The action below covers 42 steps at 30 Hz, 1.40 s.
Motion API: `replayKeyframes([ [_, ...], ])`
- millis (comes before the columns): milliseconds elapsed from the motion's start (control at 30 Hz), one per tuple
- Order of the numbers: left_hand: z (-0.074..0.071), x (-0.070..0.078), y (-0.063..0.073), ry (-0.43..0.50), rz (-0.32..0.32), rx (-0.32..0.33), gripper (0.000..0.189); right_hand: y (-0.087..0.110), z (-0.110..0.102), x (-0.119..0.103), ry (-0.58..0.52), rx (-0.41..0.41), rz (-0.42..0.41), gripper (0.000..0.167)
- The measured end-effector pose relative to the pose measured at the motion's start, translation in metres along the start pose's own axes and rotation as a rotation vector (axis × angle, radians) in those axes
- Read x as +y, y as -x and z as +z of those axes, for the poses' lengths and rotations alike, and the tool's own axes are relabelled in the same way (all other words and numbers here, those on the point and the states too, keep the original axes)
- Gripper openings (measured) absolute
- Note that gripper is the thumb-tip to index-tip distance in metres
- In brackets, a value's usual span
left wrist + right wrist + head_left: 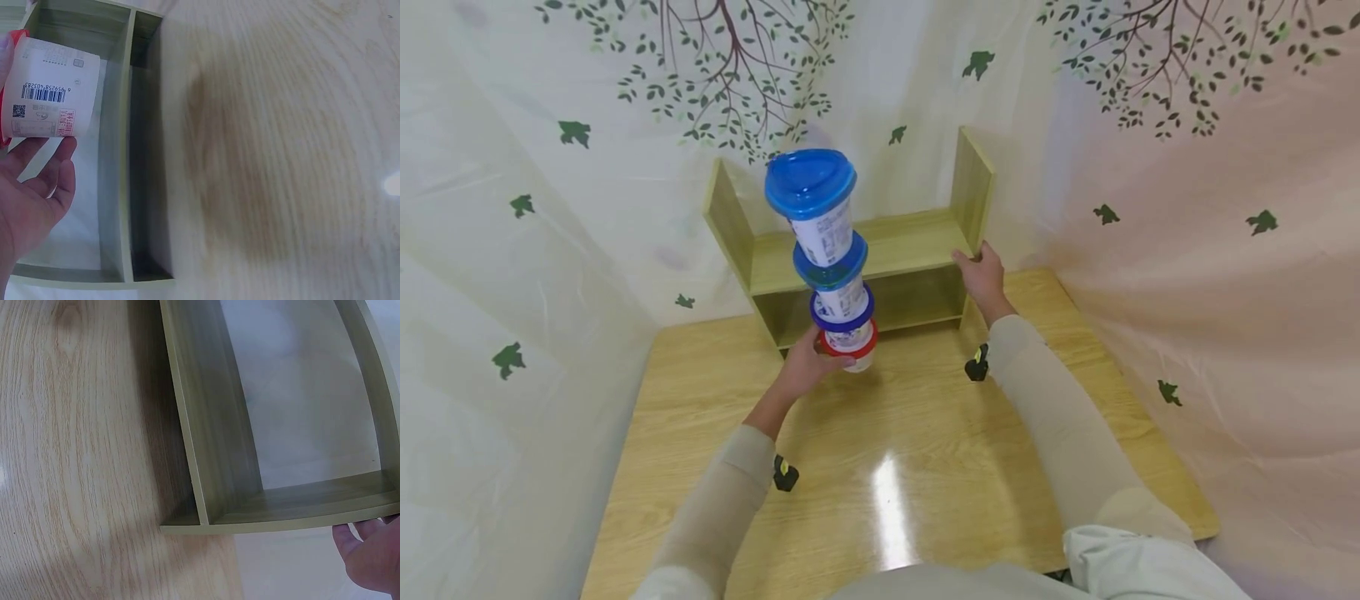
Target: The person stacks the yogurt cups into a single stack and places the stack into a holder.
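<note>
My left hand point(805, 364) grips the lowest tub point(862, 362) of a leaning stack, at its red lid point(829, 343). Above it stand a tub with a dark blue lid point(844, 323) and two with brighter blue lids, the topmost lid point(811, 183) the largest. In the left wrist view only the white lowest tub point(59, 87), with a barcode, shows, the fingers under its side. My right hand point(985, 279) holds the right side panel point(973, 187) of a small wooden shelf point(917, 242); its fingertips point(342, 537) touch the panel in the right wrist view.
The two-tier shelf, with raised sides, stands at the back of a wooden table point(700, 400) against a leaf-printed curtain point(910, 100). The stack overlaps the shelf's left half in the head view. Black devices point(786, 473) are worn at both wrists.
</note>
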<state>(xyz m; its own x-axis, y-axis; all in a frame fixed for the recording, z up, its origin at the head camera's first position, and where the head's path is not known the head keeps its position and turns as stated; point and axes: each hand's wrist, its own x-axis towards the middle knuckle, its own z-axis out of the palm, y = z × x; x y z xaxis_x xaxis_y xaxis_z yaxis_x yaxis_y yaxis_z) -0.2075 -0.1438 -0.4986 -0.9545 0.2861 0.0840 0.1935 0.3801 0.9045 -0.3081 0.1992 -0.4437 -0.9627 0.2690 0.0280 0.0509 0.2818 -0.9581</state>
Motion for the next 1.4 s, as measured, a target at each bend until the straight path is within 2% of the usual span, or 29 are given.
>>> replayKeyframes([
  [233, -0.010, 0.017, -0.014, -0.035, 0.041, -0.030, 0.084, -0.001, 0.002, 0.000, 0.024, 0.003, -0.011, 0.051],
  [433, -0.019, 0.036, -0.025, -0.088, 0.072, -0.015, 0.086, -0.001, 0.004, -0.002, 0.021, 0.004, -0.016, 0.050],
  [633, -0.026, 0.050, -0.033, -0.089, 0.100, -0.025, 0.086, -0.001, 0.003, -0.005, 0.001, 0.005, -0.019, 0.050],
  [933, -0.035, 0.070, -0.040, -0.141, 0.109, -0.009, 0.086, -0.001, 0.003, -0.007, 0.006, 0.004, -0.029, 0.047],
  [1133, -0.039, 0.083, -0.046, -0.117, 0.120, -0.007, 0.084, -0.001, 0.002, -0.005, 0.005, 0.004, -0.033, 0.048],
  [1400, -0.042, 0.090, -0.052, -0.093, 0.093, -0.018, 0.084, 0.001, 0.000, 0.001, -0.016, -0.008, -0.017, 0.050],
])
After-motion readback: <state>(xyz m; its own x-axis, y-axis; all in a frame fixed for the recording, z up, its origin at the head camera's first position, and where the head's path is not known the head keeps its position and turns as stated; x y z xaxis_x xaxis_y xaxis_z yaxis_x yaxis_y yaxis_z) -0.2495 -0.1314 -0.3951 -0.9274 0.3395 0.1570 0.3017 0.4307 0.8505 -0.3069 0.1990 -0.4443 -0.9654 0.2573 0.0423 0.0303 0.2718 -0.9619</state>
